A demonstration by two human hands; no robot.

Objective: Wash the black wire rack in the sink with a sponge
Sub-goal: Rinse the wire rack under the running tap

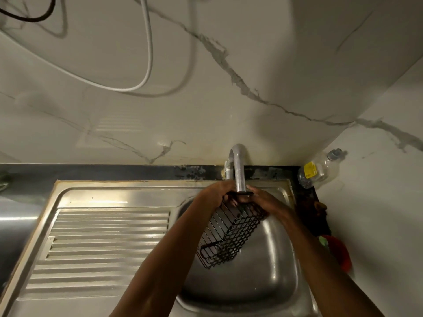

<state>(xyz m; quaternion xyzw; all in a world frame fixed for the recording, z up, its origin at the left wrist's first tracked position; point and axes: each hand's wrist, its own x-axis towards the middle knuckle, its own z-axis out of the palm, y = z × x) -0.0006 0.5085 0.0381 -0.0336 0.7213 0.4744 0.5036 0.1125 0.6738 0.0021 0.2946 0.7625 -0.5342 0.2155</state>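
I see both hands holding the black rack (231,234) tilted over the sink (263,282), its top end right under the tap (239,170). My left hand (215,193) and right hand (263,200) each curl round that top end. No sponge or running water shows. I judge this the wetting step; next, fetch a sponge.

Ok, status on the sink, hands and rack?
Left hand and right hand both grip the rack, tilted under the tap. No sponge visible. Nothing blocking.
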